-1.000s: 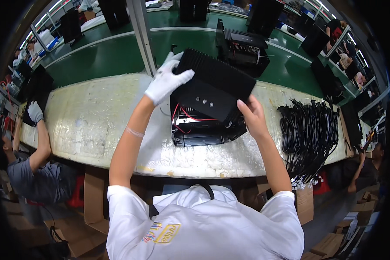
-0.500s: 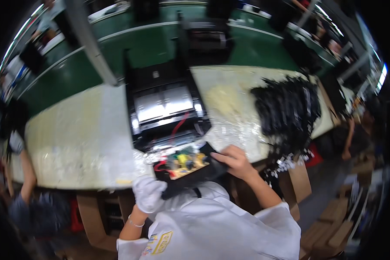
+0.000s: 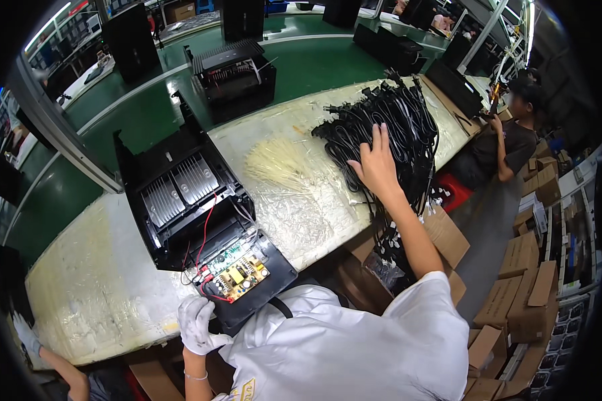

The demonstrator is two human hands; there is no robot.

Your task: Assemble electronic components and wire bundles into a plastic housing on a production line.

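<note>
My bare right hand (image 3: 379, 167) reaches out over a heap of black power cords (image 3: 421, 127), fingers stretched and nothing gripped. It lies over the near part of the heap; contact is hard to make out. My white-gloved left hand (image 3: 197, 325) curls around the left corner of a black panel (image 3: 267, 284), thumb and fingers on either side. On the panel sits a circuit board (image 3: 241, 277) with yellow parts and red wires. The panel lies at the table edge against my shirt. Wires run from it into an open black housing (image 3: 140, 220) with silver heat sinks (image 3: 180, 190).
Pale cable ties (image 3: 277, 164) lie between housing and cords on the film-covered table (image 3: 80, 281). Another black housing (image 3: 237, 80) stands on the green conveyor (image 3: 301, 70). A metal post (image 3: 70, 134) rises at left. Cardboard boxes (image 3: 515, 294) line the right; a co-worker (image 3: 515, 134) is beyond.
My right hand has left the panel's right side and moved out to the cords. The panel lies flatter. My view has swung to the right.
</note>
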